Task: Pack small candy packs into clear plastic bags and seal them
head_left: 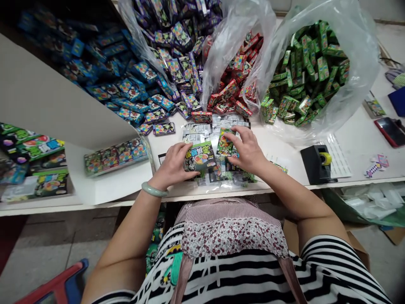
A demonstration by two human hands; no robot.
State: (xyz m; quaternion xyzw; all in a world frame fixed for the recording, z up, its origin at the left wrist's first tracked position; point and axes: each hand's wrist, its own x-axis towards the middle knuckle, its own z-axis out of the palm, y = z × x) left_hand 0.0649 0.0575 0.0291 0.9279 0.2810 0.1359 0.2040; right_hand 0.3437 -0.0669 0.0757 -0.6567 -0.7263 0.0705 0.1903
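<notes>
My left hand (pixel 174 164), with a pale green bangle on its wrist, grips the left side of a flat black-and-green printed packet (pixel 200 155) between thumb and fingers. Just right of it, my right hand (pixel 248 150) pinches a small green printed box (pixel 224 142) from its right side. Beneath both hands lie clear plastic pouches (pixel 218 177) with dark printing, near the table's front edge. More grey-printed pouches (pixel 202 131) lie behind the packet. A lone red box (pixel 201 117) rests at their far edge.
Blue boxes (pixel 129 88) and purple boxes (pixel 182 67) heap at back left. Bags of red boxes (pixel 230 90) and green boxes (pixel 322 67) stand behind. A tape dispenser (pixel 316 164) and a phone (pixel 390 131) lie right; a packed row of boxes (pixel 117 156) sits left.
</notes>
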